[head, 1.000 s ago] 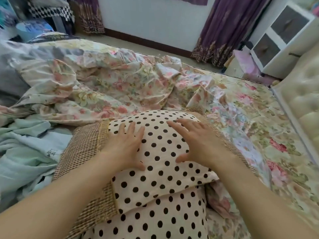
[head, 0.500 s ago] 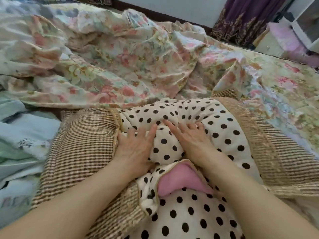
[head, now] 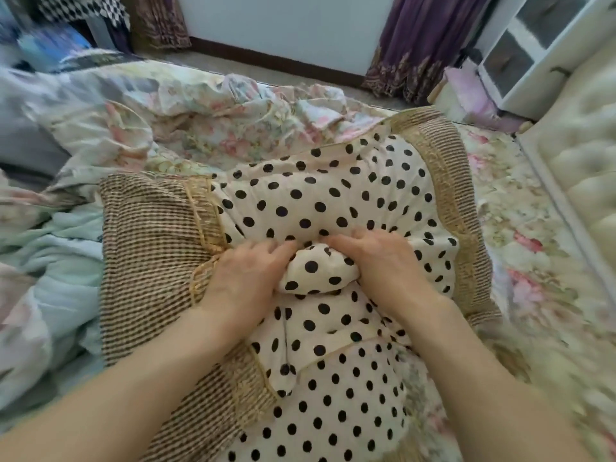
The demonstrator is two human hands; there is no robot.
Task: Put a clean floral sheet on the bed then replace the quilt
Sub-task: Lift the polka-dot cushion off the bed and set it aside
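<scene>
A cream pillow with black polka dots (head: pixel 333 201) and a brown checked border lies on the bed in front of me. My left hand (head: pixel 246 281) and my right hand (head: pixel 383 265) dig into its middle, fingers curled into the cover, and squeeze a bulge of dotted fabric between them. The floral sheet (head: pixel 233 131) lies crumpled behind the pillow and spreads flat on the right (head: pixel 520 235). A pale green quilt (head: pixel 50 261) is bunched at the left.
A cream tufted headboard (head: pixel 583 155) runs along the right edge. A white cabinet (head: pixel 533 45) and purple curtains (head: pixel 420 45) stand by the far wall. A grey cushion (head: pixel 26 145) sits at the far left.
My hands went from lying flat on the pillow to bunching its cover together in the middle. The pink inner part seen half a second ago is covered by dotted fabric.
</scene>
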